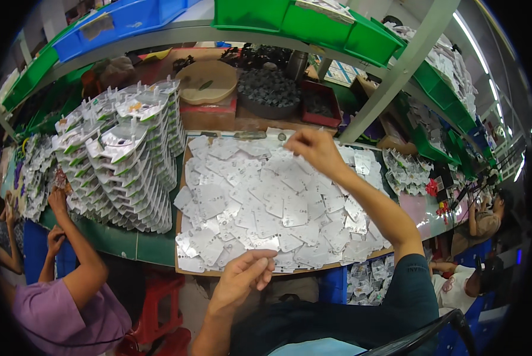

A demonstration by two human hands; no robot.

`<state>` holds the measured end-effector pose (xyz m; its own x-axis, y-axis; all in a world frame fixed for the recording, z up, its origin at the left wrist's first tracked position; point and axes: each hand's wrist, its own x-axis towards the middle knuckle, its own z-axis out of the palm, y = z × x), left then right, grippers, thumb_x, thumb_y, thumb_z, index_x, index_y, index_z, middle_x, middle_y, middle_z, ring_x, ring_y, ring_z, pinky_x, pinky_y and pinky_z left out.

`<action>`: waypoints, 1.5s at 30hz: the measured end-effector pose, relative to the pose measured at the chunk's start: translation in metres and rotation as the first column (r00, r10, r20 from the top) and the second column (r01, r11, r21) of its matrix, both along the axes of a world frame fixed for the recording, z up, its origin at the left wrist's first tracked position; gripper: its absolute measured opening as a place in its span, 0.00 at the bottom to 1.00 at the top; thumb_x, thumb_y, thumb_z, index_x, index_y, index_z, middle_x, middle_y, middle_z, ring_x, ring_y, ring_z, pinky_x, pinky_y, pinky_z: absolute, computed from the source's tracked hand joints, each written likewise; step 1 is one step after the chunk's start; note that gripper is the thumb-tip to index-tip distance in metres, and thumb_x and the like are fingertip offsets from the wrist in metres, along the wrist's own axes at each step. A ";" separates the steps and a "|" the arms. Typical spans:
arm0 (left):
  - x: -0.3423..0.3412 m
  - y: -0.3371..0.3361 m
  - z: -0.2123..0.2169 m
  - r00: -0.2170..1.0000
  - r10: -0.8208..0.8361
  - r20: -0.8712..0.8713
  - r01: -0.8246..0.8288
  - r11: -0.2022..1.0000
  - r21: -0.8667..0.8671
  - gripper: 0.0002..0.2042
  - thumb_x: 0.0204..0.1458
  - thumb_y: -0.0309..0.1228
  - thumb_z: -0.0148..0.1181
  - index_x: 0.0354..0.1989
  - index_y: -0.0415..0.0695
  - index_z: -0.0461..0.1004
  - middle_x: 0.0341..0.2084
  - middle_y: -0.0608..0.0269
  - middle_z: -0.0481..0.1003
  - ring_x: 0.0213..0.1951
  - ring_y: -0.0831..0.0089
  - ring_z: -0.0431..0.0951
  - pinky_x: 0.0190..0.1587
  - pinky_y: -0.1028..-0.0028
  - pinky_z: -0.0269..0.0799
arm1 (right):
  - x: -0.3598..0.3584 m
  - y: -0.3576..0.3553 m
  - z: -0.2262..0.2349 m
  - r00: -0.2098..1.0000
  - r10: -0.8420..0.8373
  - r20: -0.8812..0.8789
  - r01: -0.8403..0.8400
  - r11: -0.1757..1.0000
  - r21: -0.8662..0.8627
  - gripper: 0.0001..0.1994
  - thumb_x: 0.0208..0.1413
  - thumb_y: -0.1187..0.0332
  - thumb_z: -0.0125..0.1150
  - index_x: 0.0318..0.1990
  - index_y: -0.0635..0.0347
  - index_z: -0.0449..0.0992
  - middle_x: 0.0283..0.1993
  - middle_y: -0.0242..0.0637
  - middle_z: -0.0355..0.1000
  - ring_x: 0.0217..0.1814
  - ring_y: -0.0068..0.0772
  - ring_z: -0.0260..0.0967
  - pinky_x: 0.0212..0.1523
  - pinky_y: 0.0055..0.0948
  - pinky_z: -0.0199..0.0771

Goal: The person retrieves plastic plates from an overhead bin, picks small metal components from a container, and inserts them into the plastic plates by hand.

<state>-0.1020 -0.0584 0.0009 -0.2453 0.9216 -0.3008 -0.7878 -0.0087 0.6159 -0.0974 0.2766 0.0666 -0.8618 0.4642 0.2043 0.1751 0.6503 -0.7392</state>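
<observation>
On the bench, right hand [316, 149] pinching white cards [266, 202], left hand [245, 274] loosely open, stacked packs [123, 160] beside.

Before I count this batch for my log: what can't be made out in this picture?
Head view only:
- Right hand: fingertips pinched at the far edge of the white cards; whether they grip one is too small to tell.
- Left hand: its palm side is turned away.
- Cardboard tray: mostly buried under cards.

We stretch our right hand [314, 149] far forward, fingers pinched; our left hand [245, 274] hovers near, fingers loosely curled.
</observation>
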 end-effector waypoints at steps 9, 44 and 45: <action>0.002 -0.005 -0.013 0.986 0.001 0.169 -0.006 1.000 0.030 0.07 0.64 0.23 0.53 0.47 0.36 0.71 0.36 0.54 0.76 0.31 0.73 0.74 0.27 0.80 0.69 | -0.061 0.090 -0.078 0.977 -0.113 0.179 0.016 0.882 0.471 0.09 0.51 0.70 0.62 0.37 0.64 0.83 0.33 0.49 0.80 0.38 0.53 0.78 0.42 0.47 0.75; 0.007 -0.025 -0.014 0.982 -0.081 0.169 0.064 0.993 0.104 0.07 0.64 0.23 0.53 0.48 0.36 0.70 0.43 0.54 0.75 0.35 0.74 0.75 0.34 0.78 0.72 | -0.081 0.095 -0.090 0.920 -0.288 0.267 0.054 0.766 0.641 0.08 0.47 0.67 0.63 0.27 0.63 0.83 0.28 0.55 0.77 0.35 0.57 0.78 0.41 0.50 0.78; 0.008 -0.025 -0.013 0.982 -0.082 0.168 0.065 0.992 0.107 0.07 0.64 0.23 0.53 0.48 0.36 0.70 0.43 0.54 0.75 0.35 0.74 0.75 0.34 0.78 0.72 | -0.078 0.095 -0.085 0.924 -0.291 0.249 0.075 0.776 0.627 0.09 0.47 0.66 0.63 0.28 0.62 0.84 0.28 0.54 0.77 0.35 0.57 0.78 0.41 0.49 0.78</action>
<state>-0.0939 -0.0837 -0.0124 -0.1283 0.9629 -0.2372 -0.8824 -0.0017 0.4705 -0.1756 0.3718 -0.0180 -0.8381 0.4961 0.2269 0.4881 0.8677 -0.0944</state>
